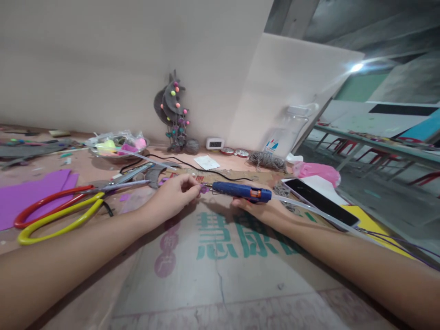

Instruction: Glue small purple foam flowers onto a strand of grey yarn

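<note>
My right hand (256, 208) is wrapped round a blue hot glue gun (237, 190), its nozzle pointing left. A long clear glue stick (305, 205) runs out of the gun's back end over my right forearm. My left hand (180, 195) pinches a small purple piece (205, 188), which looks like felt, right at the nozzle tip. Whether the nozzle touches it I cannot tell. Both hands are above a flattened cardboard sheet (185, 284) with green and red print. A grey felt crescent (154, 176) lies just left of my left hand.
Red-and-yellow-handled scissors (62, 215) and purple sheets (37, 195) lie left, near a bowl (117, 149) of craft bits. A decorated grey moon hanging (173, 112) leans on the wall. At right are a phone (321, 201), grey yarn (266, 161) and a clear bottle (285, 130).
</note>
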A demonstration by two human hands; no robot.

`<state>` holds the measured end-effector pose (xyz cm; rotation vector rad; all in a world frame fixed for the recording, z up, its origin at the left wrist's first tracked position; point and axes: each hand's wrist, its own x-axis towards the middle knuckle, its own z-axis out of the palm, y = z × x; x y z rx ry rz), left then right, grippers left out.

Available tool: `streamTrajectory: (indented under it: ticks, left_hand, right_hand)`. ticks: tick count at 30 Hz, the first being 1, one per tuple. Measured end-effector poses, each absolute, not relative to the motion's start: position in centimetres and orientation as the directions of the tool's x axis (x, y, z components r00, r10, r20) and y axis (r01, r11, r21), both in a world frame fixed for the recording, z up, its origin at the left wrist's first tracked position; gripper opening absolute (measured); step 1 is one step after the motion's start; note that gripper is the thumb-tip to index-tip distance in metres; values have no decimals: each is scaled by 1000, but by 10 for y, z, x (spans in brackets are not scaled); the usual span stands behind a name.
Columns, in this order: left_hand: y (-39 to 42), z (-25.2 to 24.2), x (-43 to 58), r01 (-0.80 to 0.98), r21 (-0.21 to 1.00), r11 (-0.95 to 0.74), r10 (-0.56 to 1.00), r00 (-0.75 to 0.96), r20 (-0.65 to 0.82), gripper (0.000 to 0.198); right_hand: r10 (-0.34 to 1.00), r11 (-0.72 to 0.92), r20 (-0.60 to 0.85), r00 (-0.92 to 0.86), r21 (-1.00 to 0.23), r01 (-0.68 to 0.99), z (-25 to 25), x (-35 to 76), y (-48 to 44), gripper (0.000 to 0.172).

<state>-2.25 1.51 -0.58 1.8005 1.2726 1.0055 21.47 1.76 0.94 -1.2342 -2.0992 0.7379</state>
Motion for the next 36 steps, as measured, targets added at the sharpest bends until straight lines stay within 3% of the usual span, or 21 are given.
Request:
streamTrajectory:
  ticks: [4,11,36]
  left_hand:
    - [16,-6,-23,413,868,-277,955,216,202,16]
    - [16,-6,-23,404,867,-290,951,224,214,15]
    - [14,-7,-23,458,828,-323,942,243,232,10]
  right_hand:
    - [912,388,219,-346,-730,563,11,212,18,22]
    - [939,287,111,-327,-777,560,20,205,9,22]
    - [939,314,150,-309,-739,596,19,204,7,22]
